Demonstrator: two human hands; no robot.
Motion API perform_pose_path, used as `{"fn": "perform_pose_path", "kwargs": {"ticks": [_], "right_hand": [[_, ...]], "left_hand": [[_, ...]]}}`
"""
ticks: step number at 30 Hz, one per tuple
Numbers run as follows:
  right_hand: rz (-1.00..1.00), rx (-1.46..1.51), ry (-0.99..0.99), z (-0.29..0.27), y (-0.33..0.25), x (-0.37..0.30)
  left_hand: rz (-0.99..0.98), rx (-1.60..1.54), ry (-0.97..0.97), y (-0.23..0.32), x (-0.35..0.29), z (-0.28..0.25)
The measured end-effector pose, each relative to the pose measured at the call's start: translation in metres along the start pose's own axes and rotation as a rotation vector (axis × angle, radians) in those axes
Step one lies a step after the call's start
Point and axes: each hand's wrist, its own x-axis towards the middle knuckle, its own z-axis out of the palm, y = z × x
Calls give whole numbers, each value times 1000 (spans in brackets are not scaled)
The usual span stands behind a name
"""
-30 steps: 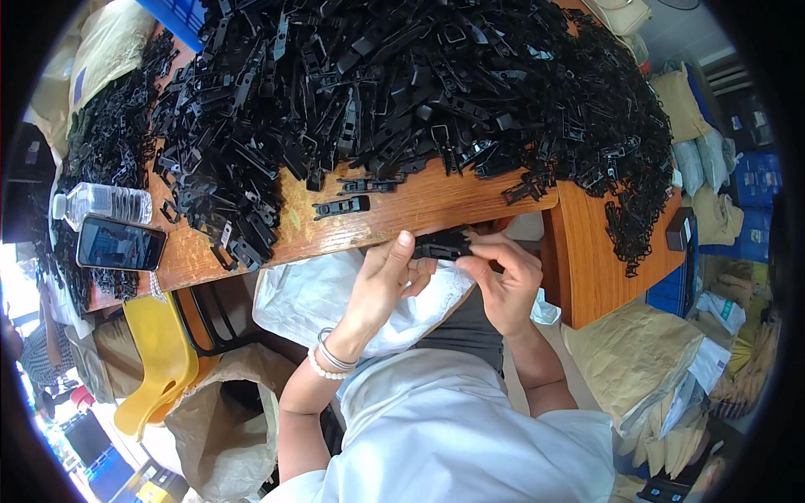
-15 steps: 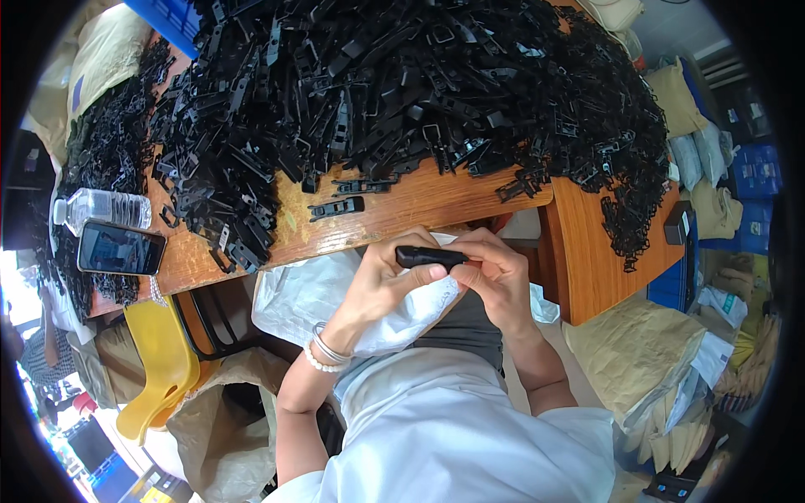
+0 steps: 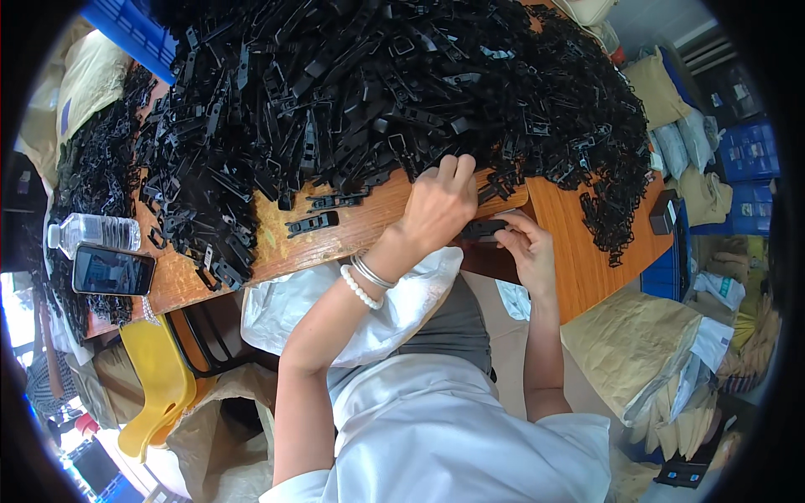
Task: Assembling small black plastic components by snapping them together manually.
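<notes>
My left hand [image 3: 438,204] reaches to the near edge of a large heap of black plastic parts [image 3: 327,92]. Its fingers are curled together among the parts, and what they pinch, if anything, is hidden. Lower and to the right, my right hand [image 3: 530,249] grips a black plastic part [image 3: 484,229] between thumb and fingers, off the table's front edge. A loose clip-like black part [image 3: 312,224] lies on the wood to the left of my hands, with another beside the heap behind it. White plastic sheeting [image 3: 335,314] covers part of my lap.
A clear bottle [image 3: 101,232] and a phone [image 3: 113,270] sit at the table's left. A blue basket [image 3: 134,38] stands at the far left, and a small black box [image 3: 663,212] at the right edge. Below are a yellow chair [image 3: 159,377] and a brown sack [image 3: 629,352].
My left hand has let go of the black part and moved forward to the heap. My right hand now holds that part alone, slightly farther right and forward.
</notes>
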Motion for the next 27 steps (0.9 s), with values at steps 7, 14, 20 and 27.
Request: {"fn": "perform_pose_path", "kwargs": {"ticks": [7, 14, 20, 27], "right_hand": [[32, -34, -50, -3, 3, 9], [32, -50, -67, -5, 3, 11], [-1, -84, -99, -1, 2, 9], [-26, 127, -100, 25, -30, -4]], "left_hand": [[-166, -151, 49, 1, -28, -20], [-290, -293, 53, -2, -47, -29], [-856, -1029, 101, -5, -68, -37], [-880, -1566, 198, -7, -75, -57]]}}
